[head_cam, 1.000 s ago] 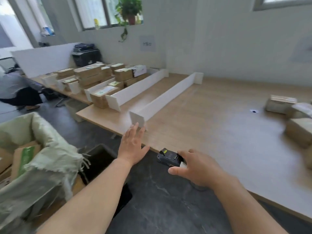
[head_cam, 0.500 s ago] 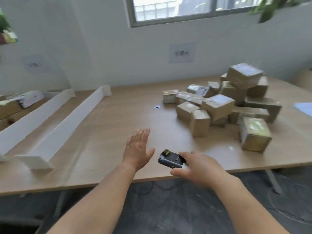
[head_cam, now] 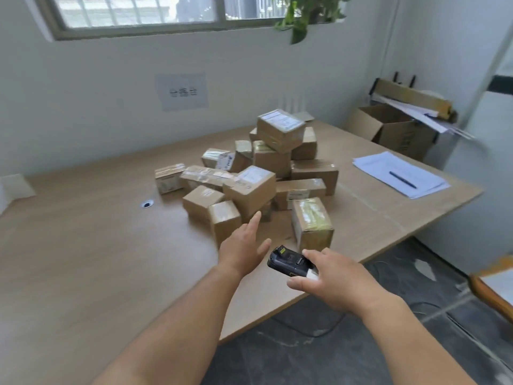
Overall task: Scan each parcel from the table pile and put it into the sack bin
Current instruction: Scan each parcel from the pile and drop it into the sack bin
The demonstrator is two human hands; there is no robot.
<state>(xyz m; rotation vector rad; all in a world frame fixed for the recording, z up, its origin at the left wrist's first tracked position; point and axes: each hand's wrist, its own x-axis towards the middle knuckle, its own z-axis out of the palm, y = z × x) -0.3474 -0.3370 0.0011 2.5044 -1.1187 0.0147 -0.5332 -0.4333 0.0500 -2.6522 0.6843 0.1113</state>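
A pile of brown cardboard parcels [head_cam: 258, 173] lies on the wooden table [head_cam: 83, 245], several with white labels and clear tape. My left hand [head_cam: 243, 250] reaches out flat with straight fingers, just short of a small box [head_cam: 224, 222] at the pile's near edge, holding nothing. My right hand [head_cam: 330, 276] grips a black handheld scanner [head_cam: 287, 261], its head pointing up and left toward the pile. A taped parcel [head_cam: 311, 223] stands just beyond the scanner. The sack bin is out of view.
A stack of white papers with a pen [head_cam: 399, 176] lies on the table's right end. An open cardboard box [head_cam: 394, 129] stands behind it by the wall. A cable grommet [head_cam: 147, 203] sits in the tabletop. An orange-edged table corner [head_cam: 491, 290] shows at right.
My view has swung right from the sack bin and dividers to the parcel pile. Both hands have come nearer the pile; the left stays flat, the right keeps the scanner.
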